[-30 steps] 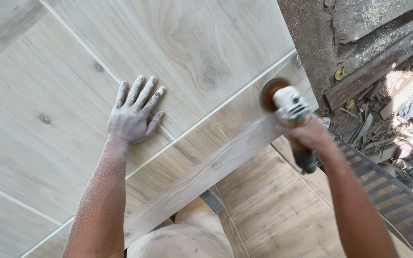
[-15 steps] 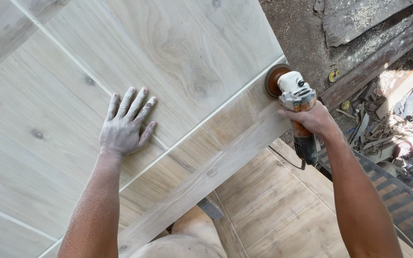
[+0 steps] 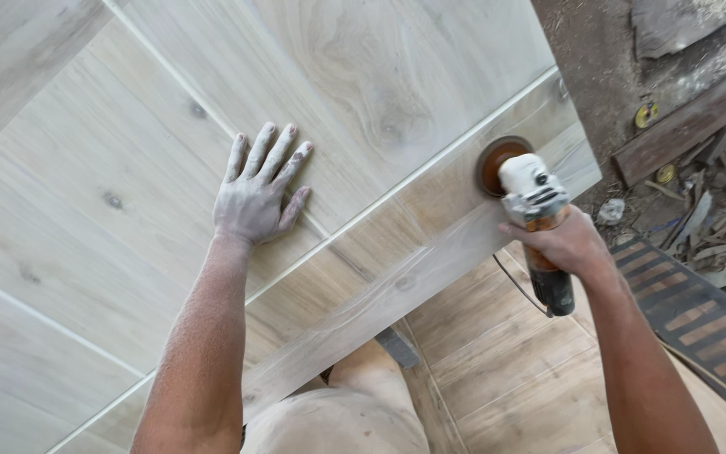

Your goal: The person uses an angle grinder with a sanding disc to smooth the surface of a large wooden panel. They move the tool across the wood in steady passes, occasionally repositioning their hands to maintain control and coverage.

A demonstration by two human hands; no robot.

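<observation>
- My left hand (image 3: 255,195) lies flat on the door (image 3: 128,210), fingers spread, dusted pale.
- The door fills the left and far side, pale panelled wood.
- My right hand (image 3: 566,244) grips the grinder (image 3: 531,220); its disc (image 3: 495,161) rests on the door's right rail, near the edge.

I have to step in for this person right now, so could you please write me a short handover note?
Left hand: flat, fingers spread, pressing on the wooden door panel.
Right hand: gripping the angle grinder, its sanding disc on the panel's frame board near the right end.
Done: cannot tell how much is sanded; dust covers both arms.
Left: likely the rest of the frame board toward the person.
</observation>
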